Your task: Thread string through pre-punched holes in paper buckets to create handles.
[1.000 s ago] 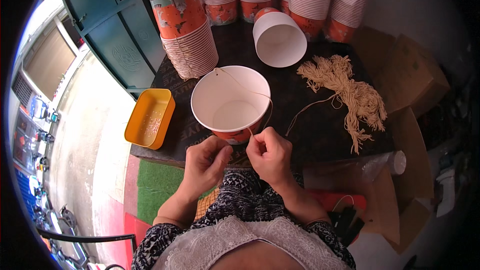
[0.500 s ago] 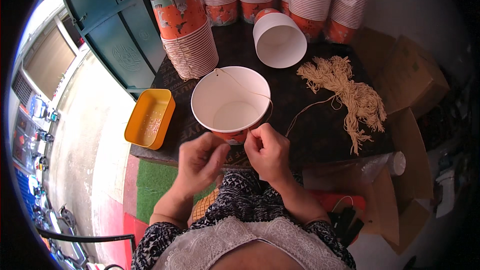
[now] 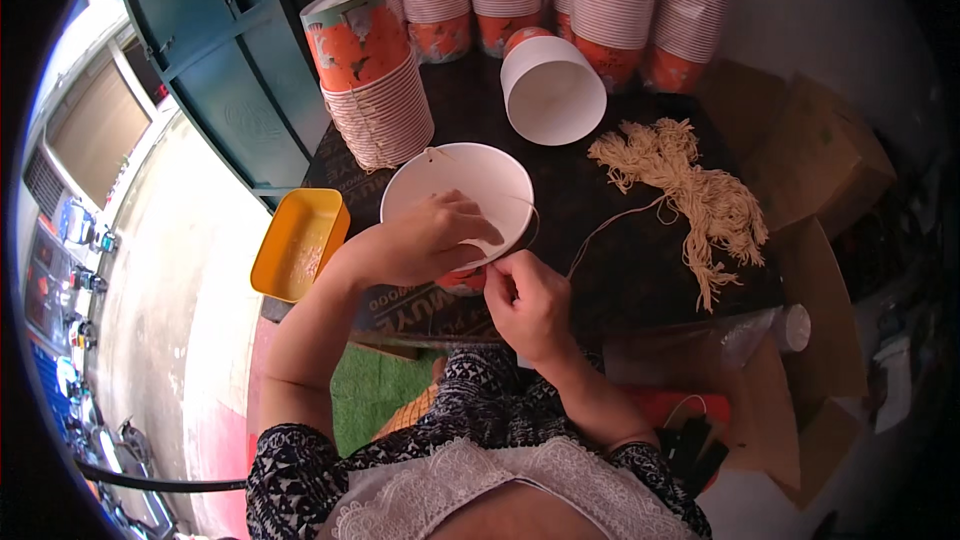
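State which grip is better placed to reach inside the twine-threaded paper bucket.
Likely the left grip: it lies over the open mouth of the paper bucket, while the right grip is outside, by the near wall.

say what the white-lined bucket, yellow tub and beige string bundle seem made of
The white-lined, orange-printed round bucket is probably coated paperboard, smooth, judging by its thin wall and rounded rim. The yellow rectangular tub looks like smooth plastic, with rounded corners. The beige string bundle seems matte fibre, perhaps cotton, given its loose strands.
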`<state>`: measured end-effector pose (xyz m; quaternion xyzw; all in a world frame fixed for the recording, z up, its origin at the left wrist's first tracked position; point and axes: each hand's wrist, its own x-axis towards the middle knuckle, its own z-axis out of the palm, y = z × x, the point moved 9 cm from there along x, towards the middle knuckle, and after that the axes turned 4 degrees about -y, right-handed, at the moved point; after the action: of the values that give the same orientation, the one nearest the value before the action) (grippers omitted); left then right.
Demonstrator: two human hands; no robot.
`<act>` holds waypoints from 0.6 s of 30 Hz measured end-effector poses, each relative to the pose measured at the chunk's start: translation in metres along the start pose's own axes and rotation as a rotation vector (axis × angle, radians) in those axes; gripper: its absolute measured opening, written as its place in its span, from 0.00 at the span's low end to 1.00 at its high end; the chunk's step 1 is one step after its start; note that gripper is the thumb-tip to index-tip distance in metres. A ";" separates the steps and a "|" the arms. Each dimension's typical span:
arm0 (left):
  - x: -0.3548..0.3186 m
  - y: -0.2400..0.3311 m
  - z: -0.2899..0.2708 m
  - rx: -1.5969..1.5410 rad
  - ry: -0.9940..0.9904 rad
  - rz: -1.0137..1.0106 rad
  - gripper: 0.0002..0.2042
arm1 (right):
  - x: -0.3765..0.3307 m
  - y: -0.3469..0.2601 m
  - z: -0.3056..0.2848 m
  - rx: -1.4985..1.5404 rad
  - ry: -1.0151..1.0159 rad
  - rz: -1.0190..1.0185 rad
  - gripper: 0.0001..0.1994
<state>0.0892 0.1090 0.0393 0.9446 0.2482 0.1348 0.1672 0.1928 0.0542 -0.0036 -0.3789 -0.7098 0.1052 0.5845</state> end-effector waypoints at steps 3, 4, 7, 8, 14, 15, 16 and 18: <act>0.003 0.001 0.005 -0.141 -0.055 -0.066 0.07 | 0.000 0.002 -0.001 0.003 -0.019 0.011 0.08; 0.003 0.000 0.007 -0.202 -0.060 -0.116 0.06 | -0.001 0.003 -0.002 0.003 -0.017 0.010 0.08; 0.003 0.003 0.007 -0.136 0.016 -0.184 0.07 | 0.000 0.005 -0.008 0.027 -0.019 -0.003 0.07; 0.004 0.008 0.009 -0.134 0.015 -0.186 0.07 | 0.001 0.009 -0.010 0.048 -0.051 0.035 0.07; -0.005 0.002 0.000 -0.171 0.217 -0.398 0.04 | 0.000 0.019 -0.021 0.066 -0.130 0.116 0.06; -0.009 0.000 -0.002 -0.266 0.228 -0.460 0.04 | 0.000 0.017 -0.022 0.081 -0.134 0.121 0.06; -0.013 -0.004 -0.001 -0.363 0.237 -0.520 0.03 | 0.000 0.017 -0.023 0.095 -0.137 0.127 0.06; -0.011 -0.002 0.002 -0.385 0.253 -0.448 0.03 | 0.002 0.016 -0.024 0.129 -0.122 0.122 0.05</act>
<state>0.0801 0.1043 0.0346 0.7932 0.4387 0.2556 0.3362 0.2210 0.0600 -0.0044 -0.3759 -0.7114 0.2088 0.5558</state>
